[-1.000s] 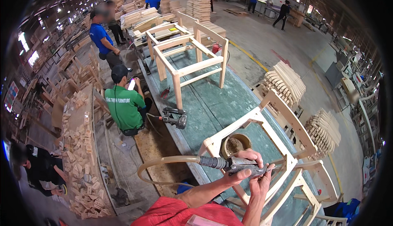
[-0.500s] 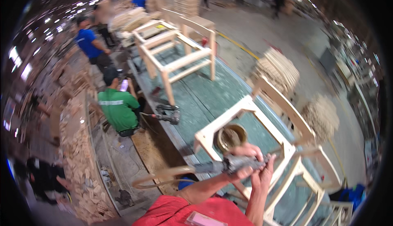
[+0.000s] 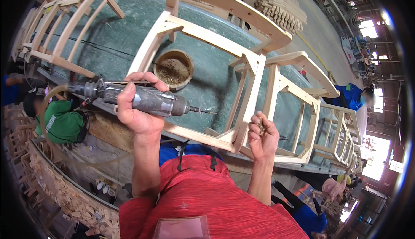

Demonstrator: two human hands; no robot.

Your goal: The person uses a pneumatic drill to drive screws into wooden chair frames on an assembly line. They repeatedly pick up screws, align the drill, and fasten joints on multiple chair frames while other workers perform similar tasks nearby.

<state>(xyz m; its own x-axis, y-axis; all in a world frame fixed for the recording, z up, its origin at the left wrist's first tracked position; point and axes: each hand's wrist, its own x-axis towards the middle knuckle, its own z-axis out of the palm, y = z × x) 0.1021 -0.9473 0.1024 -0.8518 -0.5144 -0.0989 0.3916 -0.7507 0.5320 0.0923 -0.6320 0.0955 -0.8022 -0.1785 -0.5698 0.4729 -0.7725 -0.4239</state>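
Note:
My left hand is wrapped round a dark air screwdriver, its bit pointing right and its hose running off to the left. In my right hand, several small brass-coloured screws are held in curled fingers. Between and beyond my hands stands a pale wooden chair frame with a curved back rail. A round bowl holding what look like screws sits on the green tabletop inside that frame. The screwdriver is raised over the frame's near left side, its bit apart from the wood.
More chair frames stand on the green table: one at the left, another at the right. Stacked wooden parts lie beyond the table. A person in green is at the left; one in blue is at the right.
The view has swung to the right and closer over the chair frame. My hands, close together at the screwdriver before, are now apart, with the screwdriver in my left.

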